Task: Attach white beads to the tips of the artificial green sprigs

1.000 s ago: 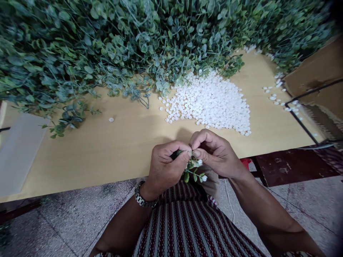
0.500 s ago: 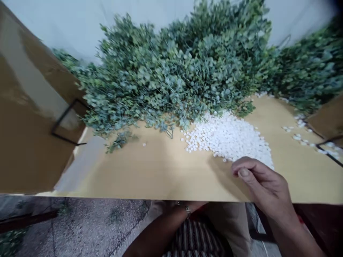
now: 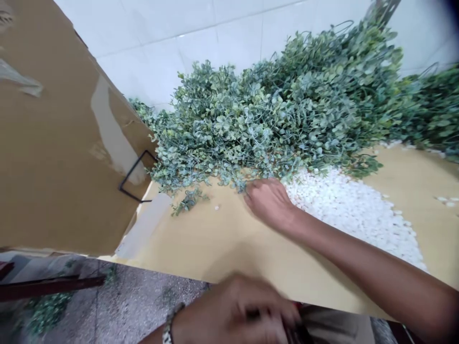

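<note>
My right hand (image 3: 268,200) reaches across the table to the lower edge of a heap of green leafy sprigs (image 3: 258,124). Its fingers are curled down at the leaves, and whatever is between them is hidden. Right beside it lies a spread of small white pieces (image 3: 351,210). Low in the view, over the table's front edge, is my left hand (image 3: 244,310), smeared by motion, with a bracelet at the wrist. What it holds, if anything, cannot be made out. A small loose sprig (image 3: 188,199) and a single white piece (image 3: 216,208) lie left of my right hand.
A cardboard box (image 3: 71,143) with a black wire loop (image 3: 131,179) stands on the left side of the tan table (image 3: 201,243). Behind the leaves is a pale tiled wall (image 3: 150,48). More foliage lies at the far right, with a few scattered white pieces (image 3: 446,200).
My right hand has moved from the near edge of the white pieces, leftward and forward to the leaves. My left hand has risen from below the table edge. The view has shifted.
</note>
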### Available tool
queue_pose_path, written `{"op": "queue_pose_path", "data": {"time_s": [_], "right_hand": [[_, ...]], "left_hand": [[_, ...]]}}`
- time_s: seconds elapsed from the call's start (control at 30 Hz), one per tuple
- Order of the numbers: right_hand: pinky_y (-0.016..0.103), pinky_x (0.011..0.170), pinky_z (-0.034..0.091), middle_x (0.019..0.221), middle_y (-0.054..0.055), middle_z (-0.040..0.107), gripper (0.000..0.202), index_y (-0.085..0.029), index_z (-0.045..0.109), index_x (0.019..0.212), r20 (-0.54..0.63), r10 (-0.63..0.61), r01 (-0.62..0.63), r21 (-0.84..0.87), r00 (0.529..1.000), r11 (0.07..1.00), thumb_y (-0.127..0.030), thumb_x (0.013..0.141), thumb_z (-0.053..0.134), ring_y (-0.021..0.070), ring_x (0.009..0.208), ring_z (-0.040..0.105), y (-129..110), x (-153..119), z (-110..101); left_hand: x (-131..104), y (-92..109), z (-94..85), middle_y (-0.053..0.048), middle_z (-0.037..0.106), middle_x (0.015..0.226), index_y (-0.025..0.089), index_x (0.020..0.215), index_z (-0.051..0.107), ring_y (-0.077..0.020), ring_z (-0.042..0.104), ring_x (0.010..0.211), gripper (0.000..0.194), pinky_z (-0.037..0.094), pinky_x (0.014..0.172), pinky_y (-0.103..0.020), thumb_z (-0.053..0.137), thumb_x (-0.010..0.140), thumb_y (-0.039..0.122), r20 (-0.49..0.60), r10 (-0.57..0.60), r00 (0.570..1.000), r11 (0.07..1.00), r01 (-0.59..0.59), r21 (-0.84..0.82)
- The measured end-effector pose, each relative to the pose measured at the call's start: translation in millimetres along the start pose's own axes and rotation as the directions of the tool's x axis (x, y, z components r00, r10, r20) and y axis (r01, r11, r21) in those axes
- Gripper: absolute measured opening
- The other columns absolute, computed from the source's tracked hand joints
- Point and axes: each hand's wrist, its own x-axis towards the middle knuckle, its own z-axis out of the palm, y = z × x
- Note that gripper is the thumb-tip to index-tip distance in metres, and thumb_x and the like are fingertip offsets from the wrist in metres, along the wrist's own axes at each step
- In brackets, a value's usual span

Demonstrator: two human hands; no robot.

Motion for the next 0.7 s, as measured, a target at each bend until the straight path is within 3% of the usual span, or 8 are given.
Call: {"op": "queue_pose_path", "data": {"time_s": [0.03, 0.07, 0.13, 0.23, 0.33, 0.43, 0.57, 0.7], "right_hand": [[0.032, 0.064, 0.038, 0.077, 0.013, 0.07, 0.022, -0.011, 0.067, 0.076, 0.001, -0.006, 0.006, 0.012, 1.0, 1.0, -0.012, 0.082, 0.046, 0.0227, 0.071, 0.065, -2.8, -4.8, -1.4], [0.031, 0.063, 0.038, 0.075, 0.011, 0.07, 0.022, -0.013, 0.067, 0.074, 0.001, -0.012, 0.012, 0.028, 1.0, 1.0, -0.014, 0.082, 0.047, 0.0216, 0.07, 0.065, -5.5, -12.6, -3.2], [0.03, 0.061, 0.037, 0.07, 0.006, 0.069, 0.02, -0.016, 0.065, 0.072, -0.022, -0.041, 0.043, 0.084, 0.999, 0.996, -0.019, 0.083, 0.049, 0.0197, 0.066, 0.064, -10.7, -33.4, -6.4], [0.03, 0.061, 0.038, 0.065, 0.004, 0.065, 0.018, -0.016, 0.063, 0.068, -0.189, -0.109, 0.134, 0.126, 0.976, 0.983, -0.021, 0.082, 0.053, 0.0187, 0.062, 0.061, -19.6, -65.9, -4.2], [0.031, 0.058, 0.038, 0.061, 0.004, 0.061, 0.02, -0.016, 0.061, 0.063, -0.331, -0.178, 0.238, 0.151, 0.927, 0.959, -0.018, 0.082, 0.053, 0.0183, 0.058, 0.057, -29.5, -91.0, 5.1], [0.032, 0.056, 0.038, 0.059, 0.004, 0.058, 0.022, -0.016, 0.058, 0.061, -0.37, -0.192, 0.285, 0.213, 0.909, 0.935, -0.014, 0.082, 0.052, 0.0176, 0.056, 0.053, -37.6, -108.0, 12.8], [0.032, 0.062, 0.045, 0.061, 0.005, 0.059, 0.022, -0.015, 0.061, 0.066, -0.394, -0.172, 0.304, 0.301, 0.903, 0.904, -0.012, 0.084, 0.048, 0.0174, 0.06, 0.053, -42.5, -122.3, 15.9], [0.036, 0.071, 0.05, 0.078, 0.009, 0.065, 0.017, -0.011, 0.065, 0.085, -0.38, -0.187, 0.294, 0.245, 0.906, 0.924, -0.012, 0.085, 0.048, 0.0208, 0.074, 0.057, -43.5, -131.4, 19.3]], "left_hand": [[0.6, 5.1, -8.7, -0.006, 0.066, 0.075, 0.018, 0.081, 0.064, -0.0165, 0.062, 0.069, 0.022, 0.051, 0.065, -0.026, 0.054, 0.083, 0.038, -0.277, -0.068, 0.958, 0.996, 0.051, -0.066], [3.3, 6.7, -15.7, -0.006, 0.066, 0.078, 0.017, 0.085, 0.064, -0.0151, 0.062, 0.069, 0.02, 0.05, 0.066, -0.025, 0.058, 0.081, 0.036, -0.429, -0.154, 0.89, 0.981, 0.084, -0.177], [12.3, 1.2, -23.6, -0.007, 0.066, 0.088, 0.015, 0.094, 0.06, -0.014, 0.063, 0.072, 0.026, 0.051, 0.068, -0.025, 0.067, 0.075, 0.032, -0.541, -0.29, 0.789, 0.899, 0.03, -0.437], [24.6, -13.8, -22.4, -0.006, 0.066, 0.085, 0.015, 0.099, 0.055, -0.0129, 0.064, 0.072, 0.034, 0.051, 0.068, -0.025, 0.071, 0.072, 0.028, -0.531, -0.362, 0.766, 0.73, -0.121, -0.673], [29.0, -19.1, -15.1, -0.002, 0.066, 0.082, 0.017, 0.097, 0.053, -0.0118, 0.064, 0.072, 0.037, 0.05, 0.067, -0.022, 0.074, 0.067, 0.019, -0.553, -0.405, 0.729, 0.635, -0.211, -0.743], [29.8, -15.6, -9.4, 0.0, 0.065, 0.079, 0.016, 0.094, 0.055, -0.0108, 0.063, 0.068, 0.038, 0.049, 0.068, -0.023, 0.076, 0.062, 0.013, -0.572, -0.406, 0.713, 0.652, -0.213, -0.728], [33.4, -12.3, -2.3, 0.0, 0.064, 0.075, 0.014, 0.085, 0.06, -0.0087, 0.059, 0.064, 0.03, 0.045, 0.063, -0.02, 0.076, 0.06, 0.012, -0.538, -0.371, 0.756, 0.696, -0.157, -0.701], [39.1, -12.5, 5.8, 0.001, 0.062, 0.073, 0.015, 0.087, 0.062, -0.0071, 0.055, 0.062, 0.033, 0.042, 0.059, -0.017, 0.078, 0.057, 0.013, -0.493, -0.366, 0.789, 0.733, -0.082, -0.675]]}}
